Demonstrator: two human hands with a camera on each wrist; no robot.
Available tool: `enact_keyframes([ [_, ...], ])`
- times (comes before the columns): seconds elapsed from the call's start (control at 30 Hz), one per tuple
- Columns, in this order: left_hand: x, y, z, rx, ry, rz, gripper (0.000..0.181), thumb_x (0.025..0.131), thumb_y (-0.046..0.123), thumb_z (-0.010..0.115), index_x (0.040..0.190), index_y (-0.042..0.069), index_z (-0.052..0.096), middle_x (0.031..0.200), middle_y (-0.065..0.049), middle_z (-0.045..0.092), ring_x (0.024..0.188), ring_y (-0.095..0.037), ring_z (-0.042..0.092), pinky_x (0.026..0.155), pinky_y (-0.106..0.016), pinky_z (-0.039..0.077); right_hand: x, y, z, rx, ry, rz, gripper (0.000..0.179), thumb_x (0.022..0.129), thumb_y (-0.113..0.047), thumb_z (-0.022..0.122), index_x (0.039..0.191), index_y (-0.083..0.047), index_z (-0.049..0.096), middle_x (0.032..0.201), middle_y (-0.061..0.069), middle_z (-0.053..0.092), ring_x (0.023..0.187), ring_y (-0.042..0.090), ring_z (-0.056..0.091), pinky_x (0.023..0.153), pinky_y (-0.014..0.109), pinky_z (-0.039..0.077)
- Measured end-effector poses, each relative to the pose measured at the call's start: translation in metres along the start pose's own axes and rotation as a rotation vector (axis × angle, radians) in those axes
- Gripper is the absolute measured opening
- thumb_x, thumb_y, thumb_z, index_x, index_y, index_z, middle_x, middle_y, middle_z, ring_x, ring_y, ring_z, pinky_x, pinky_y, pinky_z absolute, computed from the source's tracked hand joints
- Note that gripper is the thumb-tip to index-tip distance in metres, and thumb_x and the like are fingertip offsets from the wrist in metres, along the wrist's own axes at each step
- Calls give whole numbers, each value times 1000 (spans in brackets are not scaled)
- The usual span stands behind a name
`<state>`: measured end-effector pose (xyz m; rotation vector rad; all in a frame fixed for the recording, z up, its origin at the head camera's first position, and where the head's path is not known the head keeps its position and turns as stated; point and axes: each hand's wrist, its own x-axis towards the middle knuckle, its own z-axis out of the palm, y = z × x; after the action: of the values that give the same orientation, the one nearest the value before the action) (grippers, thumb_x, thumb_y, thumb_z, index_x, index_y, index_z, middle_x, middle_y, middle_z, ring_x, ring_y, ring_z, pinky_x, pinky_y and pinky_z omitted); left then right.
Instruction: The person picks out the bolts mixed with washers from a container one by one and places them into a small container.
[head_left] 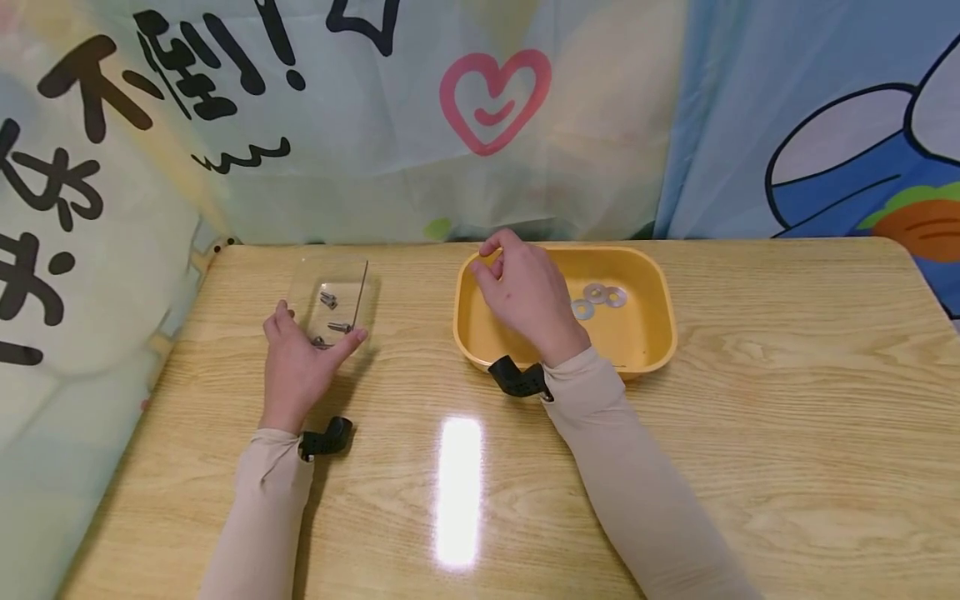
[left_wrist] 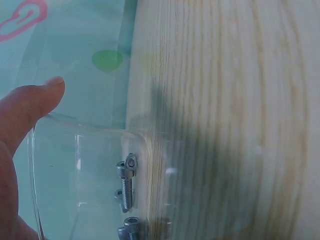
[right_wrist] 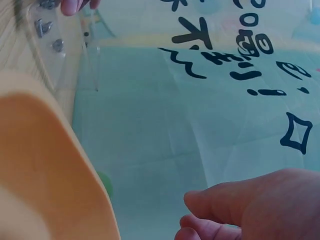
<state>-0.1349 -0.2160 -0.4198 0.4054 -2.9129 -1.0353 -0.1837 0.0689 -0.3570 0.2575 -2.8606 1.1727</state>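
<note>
My left hand (head_left: 300,362) grips the near side of a clear plastic box (head_left: 303,279), thumb at its right edge and fingers at its left. Several metal socket-head screws (head_left: 340,327) lie inside; the left wrist view shows one screw (left_wrist: 126,190) with its thread, the thumb (left_wrist: 42,102) beside the rim. Over the left part of a yellow plastic bin (head_left: 654,333) hovers my right hand (head_left: 525,296), its fingers loosely bent. Nothing shows between its thumb (right_wrist: 220,200) and fingers in the right wrist view. Three flat washers (head_left: 582,309) lie on the bin floor.
Both containers stand toward the back of a wooden table (head_left: 787,433). Behind it hangs a printed cloth (head_left: 360,183) with dark characters and a pink heart. Each wrist wears a black camera mount (head_left: 517,377).
</note>
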Motion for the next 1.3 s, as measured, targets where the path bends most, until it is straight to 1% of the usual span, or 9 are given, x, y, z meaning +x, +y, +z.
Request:
enact_keyframes([
  [0.17, 0, 2, -1, -1, -3, 1, 124, 82, 64, 73, 158, -4, 4, 150, -31, 26, 106, -46, 54, 95, -58, 45, 6, 0, -8, -54, 3, 41, 28, 101, -28, 58, 118, -6, 63, 82, 6, 66, 63, 24, 57, 58, 37, 45],
  [0.37, -2, 1, -1, -7, -9, -11, 126, 80, 67, 73, 159, -4, 3, 150, -30, 25, 107, -46, 54, 97, -58, 44, 13, 3, -12, -112, 3, 38, 26, 101, -26, 58, 114, -5, 63, 83, 8, 68, 69, 26, 61, 63, 40, 47],
  [0.5, -2, 0, -1, -4, -9, -7, 127, 80, 68, 72, 158, -4, 4, 150, -30, 26, 109, -47, 53, 97, -58, 44, 16, 4, -14, -161, -33, 46, 22, 101, -25, 58, 112, -6, 62, 77, 6, 68, 65, 25, 60, 58, 38, 45],
  [0.57, -2, 0, -1, -2, -6, -5, 127, 80, 68, 72, 158, -4, 4, 149, -30, 26, 108, -47, 54, 97, -58, 44, 18, 5, -14, -205, -62, 49, 21, 101, -25, 57, 111, -7, 62, 73, 7, 65, 62, 26, 57, 54, 37, 42],
  [0.63, -1, 0, -1, -1, -2, -3, 127, 80, 68, 72, 158, -5, 4, 149, -31, 26, 107, -47, 54, 96, -58, 44, 20, 6, -14, -251, -92, 47, 20, 101, -24, 58, 110, -7, 62, 73, 7, 63, 62, 26, 56, 53, 36, 42],
  [0.73, -1, 0, -1, 0, 1, -1, 126, 80, 68, 72, 158, -5, 5, 148, -31, 27, 106, -46, 54, 96, -58, 44, 24, 8, -13, -302, -127, 36, 19, 100, -23, 58, 109, -8, 64, 81, 10, 64, 69, 28, 58, 57, 38, 45],
  [0.93, -1, 1, -1, 2, -2, -7, 125, 80, 67, 72, 158, -4, 5, 149, -31, 27, 106, -46, 54, 95, -57, 45, 30, 12, -13, -371, -188, 10, 19, 100, -22, 57, 109, -9, 68, 96, 10, 71, 80, 31, 64, 67, 44, 52],
  [1.13, -1, 2, -1, -5, -1, -5, 126, 80, 67, 73, 158, -5, 5, 149, -31, 27, 109, -47, 53, 97, -58, 44, 34, 15, -10, -419, -284, 29, 21, 100, -25, 61, 111, -10, 71, 105, 8, 71, 87, 28, 65, 73, 44, 54],
  [1.3, -1, 2, -1, -8, -2, -8, 125, 81, 67, 73, 158, -4, 4, 149, -31, 26, 108, -47, 53, 96, -58, 44, 38, 17, -9, -438, -347, -2, 25, 99, -25, 62, 114, -8, 72, 110, 8, 71, 93, 28, 66, 80, 45, 54],
])
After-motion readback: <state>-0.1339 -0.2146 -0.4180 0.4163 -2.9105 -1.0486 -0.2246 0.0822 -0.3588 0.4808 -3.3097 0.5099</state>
